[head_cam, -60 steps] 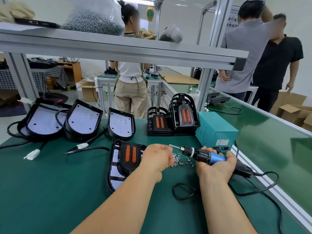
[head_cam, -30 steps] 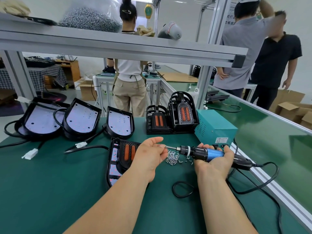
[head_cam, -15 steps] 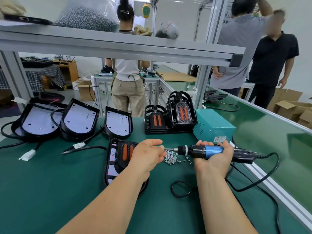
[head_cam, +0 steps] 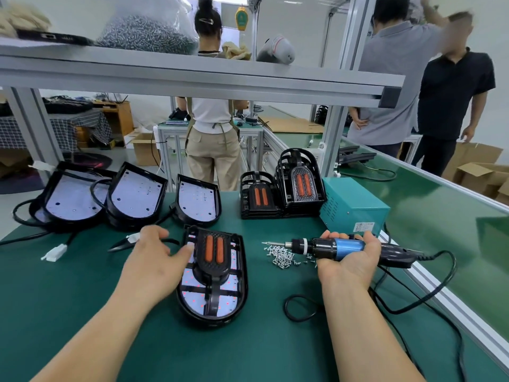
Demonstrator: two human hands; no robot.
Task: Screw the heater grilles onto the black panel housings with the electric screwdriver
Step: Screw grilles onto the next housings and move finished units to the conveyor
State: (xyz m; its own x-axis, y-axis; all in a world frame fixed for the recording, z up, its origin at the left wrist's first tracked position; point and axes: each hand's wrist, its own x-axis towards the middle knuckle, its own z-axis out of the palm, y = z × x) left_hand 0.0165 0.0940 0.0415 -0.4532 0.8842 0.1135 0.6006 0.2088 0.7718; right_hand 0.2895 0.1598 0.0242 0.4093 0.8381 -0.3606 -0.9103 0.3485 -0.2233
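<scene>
Head view — left hand (head_cam: 154,257) gone from the electric screwdriver (head_cam: 338,246) tip.
Fingers spread, thumb touching the glossy black housing (head_cam: 210,320), lower centre; right hand (head_cam: 351,264) grips the blue barrel.

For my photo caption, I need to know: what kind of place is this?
Probably a factory assembly line: a green conveyor belt runs alongside, black panel housings wait in a row, and the right hand holds an electric screwdriver next to a pile of screws.

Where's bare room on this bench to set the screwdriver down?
Bare green mat lies front left, below the white connector, and on the near side of the panel housing. Crowded: the back row of housings, the screw pile, the cable loop.
</scene>
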